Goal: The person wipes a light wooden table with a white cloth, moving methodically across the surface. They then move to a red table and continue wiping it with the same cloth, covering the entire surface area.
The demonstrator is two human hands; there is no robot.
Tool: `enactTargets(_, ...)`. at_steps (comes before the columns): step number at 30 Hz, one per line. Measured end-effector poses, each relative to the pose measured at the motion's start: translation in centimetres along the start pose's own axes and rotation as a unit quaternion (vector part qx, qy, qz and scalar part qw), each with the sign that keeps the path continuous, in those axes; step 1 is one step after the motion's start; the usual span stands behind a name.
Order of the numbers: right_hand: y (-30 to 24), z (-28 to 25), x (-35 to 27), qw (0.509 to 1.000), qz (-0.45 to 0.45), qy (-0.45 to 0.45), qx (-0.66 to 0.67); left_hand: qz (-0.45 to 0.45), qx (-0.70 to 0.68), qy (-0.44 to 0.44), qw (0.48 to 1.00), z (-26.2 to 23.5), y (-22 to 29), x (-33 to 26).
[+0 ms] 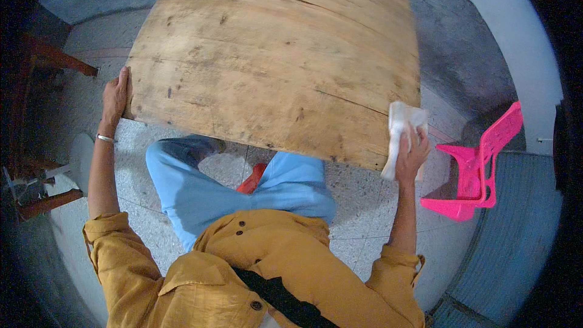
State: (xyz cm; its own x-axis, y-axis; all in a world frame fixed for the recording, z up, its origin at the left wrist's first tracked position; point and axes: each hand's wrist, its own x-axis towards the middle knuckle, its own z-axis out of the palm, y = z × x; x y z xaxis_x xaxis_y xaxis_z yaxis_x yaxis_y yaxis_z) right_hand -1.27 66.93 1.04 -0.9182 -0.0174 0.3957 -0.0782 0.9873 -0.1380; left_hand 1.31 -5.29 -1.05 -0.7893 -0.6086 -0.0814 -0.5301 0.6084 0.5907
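A wide wooden tabletop with dark knots and long cracks spreads out in front of me. Its underside and any legs are hidden. My left hand grips the left edge near the front corner, with a thin metal bangle on the wrist. At the right edge, close to the other front corner, my right hand presses a folded white cloth against the wood. The fingers of that hand are curled over the cloth.
A bright pink plastic chair lies tipped on the speckled floor to the right. Ridged grey sheeting is beyond it. Brown wooden furniture stands at the far left. Something red shows between my blue-trousered legs.
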Motion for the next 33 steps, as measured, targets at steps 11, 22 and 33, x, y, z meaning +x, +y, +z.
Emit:
enactTargets(11,-6.4,5.1,7.7,0.971,-0.138,-0.043,0.189,0.009,0.059,0.023,0.998,0.8,-0.3,0.8)
enactTargets(22,-3.8,-0.2,0.7,0.997,-0.015,0.018,0.08,0.033,0.014,0.009,0.999,0.3,0.5,-0.3)
enactTargets(33,-18.9,0.4,0.5,0.942,-0.202,-0.073,0.257,0.013,0.023,0.016,1.0,0.5,0.7,0.7)
